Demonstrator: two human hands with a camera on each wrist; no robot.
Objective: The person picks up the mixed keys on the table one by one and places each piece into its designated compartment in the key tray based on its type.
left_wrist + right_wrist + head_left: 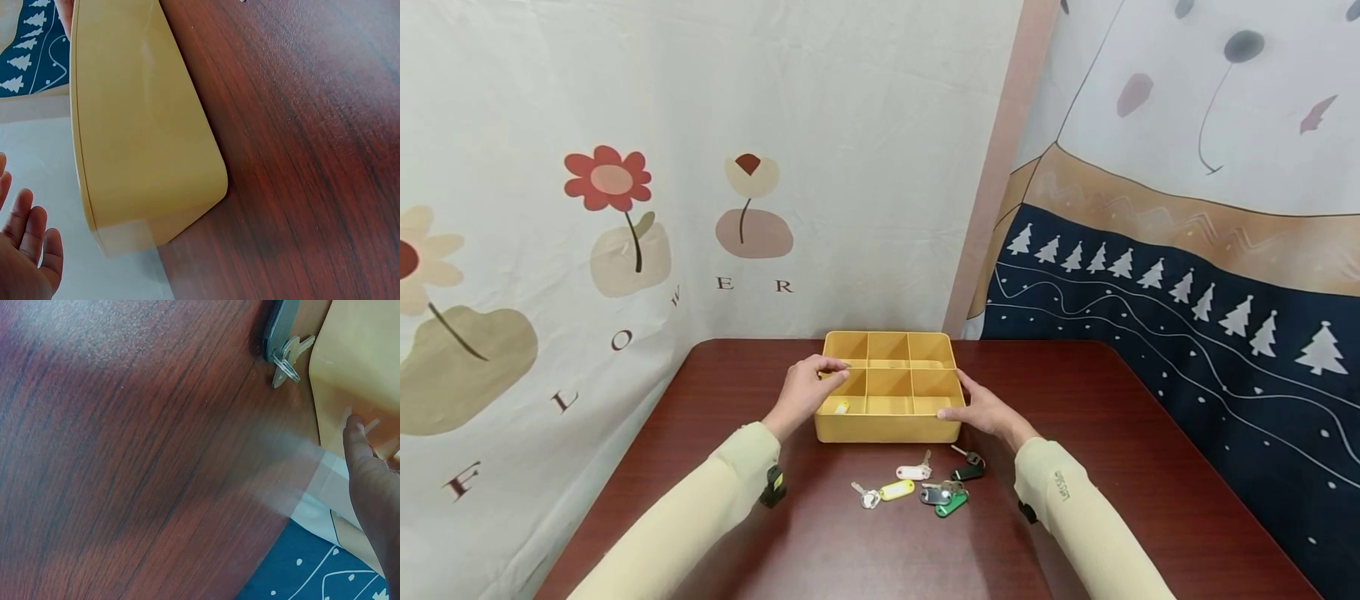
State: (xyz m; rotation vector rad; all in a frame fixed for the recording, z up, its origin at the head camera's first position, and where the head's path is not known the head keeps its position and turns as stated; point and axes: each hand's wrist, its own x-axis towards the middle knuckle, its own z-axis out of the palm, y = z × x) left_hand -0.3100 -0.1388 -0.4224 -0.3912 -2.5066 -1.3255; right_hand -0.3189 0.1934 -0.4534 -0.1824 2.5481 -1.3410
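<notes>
A yellow divided storage box (887, 429) with two rows of three compartments sits on the table. My left hand (808, 390) hovers over its left side, thumb and index fingertips close together by the front-left compartment. A small dark bit shows at those fingertips; I cannot tell whether they pinch it. In that compartment is a yellow-and-white key tag (842, 407). My right hand (988, 410) grips the box's front right corner, thumb at the front rim and fingers along the right side. In the right wrist view its thumb (357, 440) touches the box wall.
In front of the box lie keys with a white tag (913, 472), a yellow tag (897, 490), a grey tag (936, 497), a green tag (952, 504) and a black fob (967, 472). The brown table (730, 492) meets printed curtains (865, 167) behind.
</notes>
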